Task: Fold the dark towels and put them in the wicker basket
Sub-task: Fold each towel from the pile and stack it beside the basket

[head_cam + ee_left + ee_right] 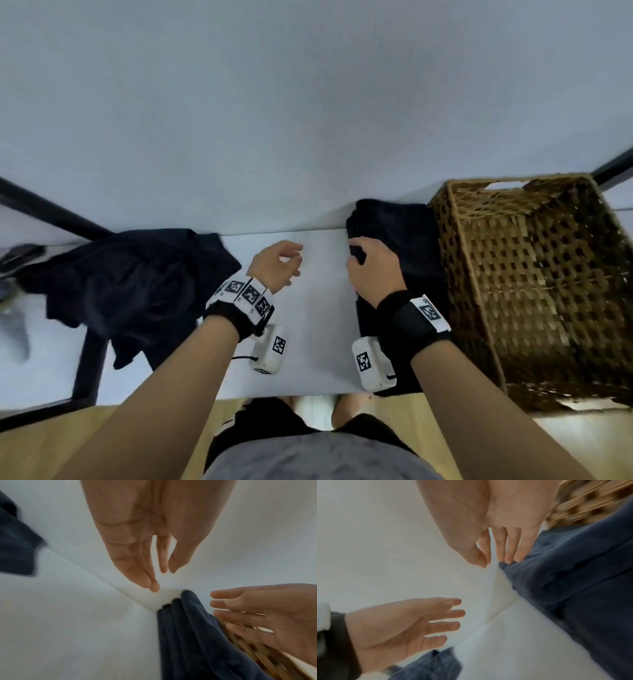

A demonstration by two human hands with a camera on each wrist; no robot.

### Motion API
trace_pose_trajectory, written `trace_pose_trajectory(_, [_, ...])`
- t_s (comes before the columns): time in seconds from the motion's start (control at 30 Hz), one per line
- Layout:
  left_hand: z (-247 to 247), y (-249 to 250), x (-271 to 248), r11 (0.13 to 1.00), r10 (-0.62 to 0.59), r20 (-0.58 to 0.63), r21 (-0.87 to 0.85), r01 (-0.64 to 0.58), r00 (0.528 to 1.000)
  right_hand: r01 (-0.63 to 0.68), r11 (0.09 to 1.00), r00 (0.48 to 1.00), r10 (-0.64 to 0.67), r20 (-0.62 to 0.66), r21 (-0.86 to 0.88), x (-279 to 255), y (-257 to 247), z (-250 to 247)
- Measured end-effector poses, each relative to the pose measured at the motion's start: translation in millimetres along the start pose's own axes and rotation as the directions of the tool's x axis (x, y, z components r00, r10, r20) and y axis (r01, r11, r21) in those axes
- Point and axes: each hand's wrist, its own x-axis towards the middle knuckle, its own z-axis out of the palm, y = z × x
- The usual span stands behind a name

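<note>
A white table (315, 308) holds everything. Nearest, the right hand (371, 270) rests on a dark navy folded towel (407, 246), fingers relaxed and straight, tips on its thick layered edge. The towel's long axis runs from the table's near edge to its far edge, beside the wicker basket (534, 287). The left hand (277, 263) hovers, loosely spread, holding nothing. A crumpled dark towel (137, 284) lies at the table's left.

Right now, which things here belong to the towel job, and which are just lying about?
Job:
- folded dark towel, right hand on it
- crumpled dark towel
- wicker basket
- left hand, holding nothing

Lying about:
- blurred grey object, at the table's far left
</note>
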Motion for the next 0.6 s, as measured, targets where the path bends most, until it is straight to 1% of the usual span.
trace_pose_trajectory(0.07, [-43.2,-27.2,-16.7,0.999,-0.039,-0.075,0.03,0.041,0.996,0.055,0.997,0.994,-0.059,0.089,0.047,-6.8,-30.1,26.8])
trace_pose_trajectory(0.13, [-88.5,-59.1,-30.0,0.989,-0.08,-0.194,0.104,0.102,0.978,0.099,0.991,0.982,-0.112,0.15,0.091,-11.0,-58.5,57.3])
trace_pose_trajectory(0.23, [-153.2,-113.5,-43.2,0.933,-0.144,-0.365,0.259,0.249,0.92,0.126,0.984,0.972,-0.148,0.184,0.128,-14.8,-97.2,102.8])
trace_pose_trajectory(0.3, [-187.5,-150.9,-47.2,0.877,-0.185,-0.421,0.338,0.343,0.888,0.132,0.983,0.964,-0.158,0.214,0.128,-18.5,-119.7,131.2])
trace_pose_trajectory(0.37, [-208.8,-183.6,-47.7,0.837,-0.228,-0.424,0.375,0.399,0.877,0.144,0.982,0.956,-0.169,0.24,0.119,-22.9,-138.0,156.8])
trace_pose_trajectory(0.47, [-216.0,-217.0,-41.8,0.819,-0.28,-0.296,0.422,0.388,0.913,0.115,0.989,0.947,-0.139,0.29,0.098,-31.0,-153.4,184.8])
trace_pose_trajectory(0.5, [-215.3,-224.2,-39.6,0.798,-0.269,-0.27,0.475,0.371,0.925,0.102,0.991,0.943,-0.123,0.31,0.083,-33.7,-156.8,191.4])
trace_pose_trajectory(0.53, [-213.6,-229.9,-37.6,0.77,-0.233,-0.262,0.539,0.342,0.937,0.093,0.993,0.939,-0.11,0.326,0.066,-35.8,-159.0,196.2])
trace_pose_trajectory(0.6, [-211.9,-235.2,-33.6,0.735,-0.118,-0.258,0.626,0.259,0.959,0.085,0.996,0.936,-0.091,0.339,0.034,-39.1,-162.1,200.5])
